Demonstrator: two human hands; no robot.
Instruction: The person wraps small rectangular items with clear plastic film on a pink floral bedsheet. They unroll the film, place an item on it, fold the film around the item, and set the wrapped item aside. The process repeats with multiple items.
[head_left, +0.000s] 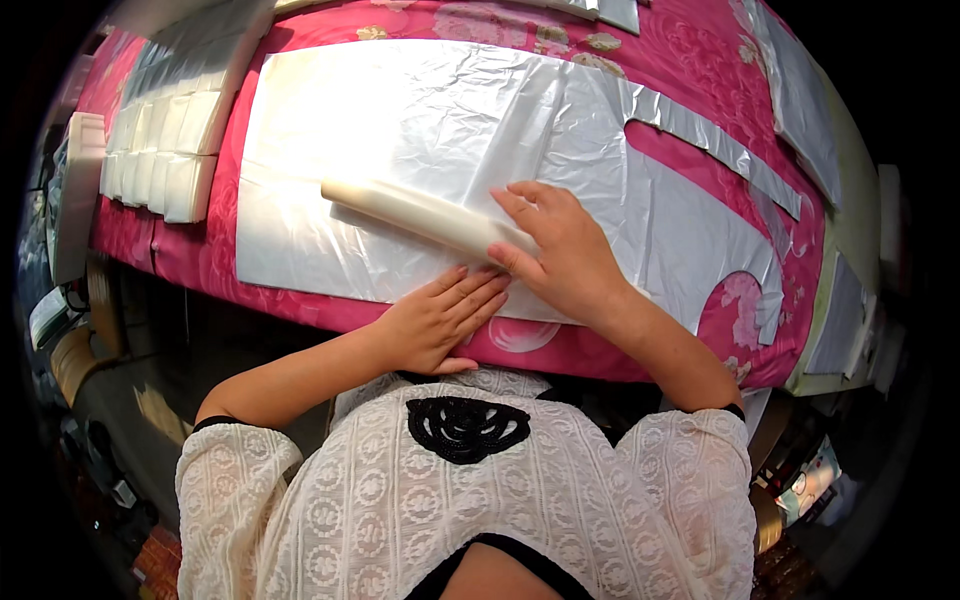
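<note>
- Nearest the body, the left hand (440, 322) lies flat and open, palm down, fingers together, on the near edge of the plastic sheet (420, 140) where it meets the pink floral cloth (700, 60).
- Just beyond and to its right, the right hand (560, 255) rests palm down with the fingers spread, pressing on the near end of the cream roll (420, 213); it is not closed around the roll, only laid over it.
- The cream roll stretches away from the right hand toward the upper left, lying on the plastic sheet, its far end well past the left hand's fingertips.
- The plastic sheet, crinkled and silvery white, spreads out under and beyond both hands; to the right of the right hand it has a curved cut-out showing the pink cloth through it.
- Far to the left of the left hand sits a stack of folded white pieces (165, 150), probably more folded plastic, though the view is too bent there to be sure.
- Beyond the right hand, far right, more pale sheets (800, 100) lie along the cloth's edge.
</note>
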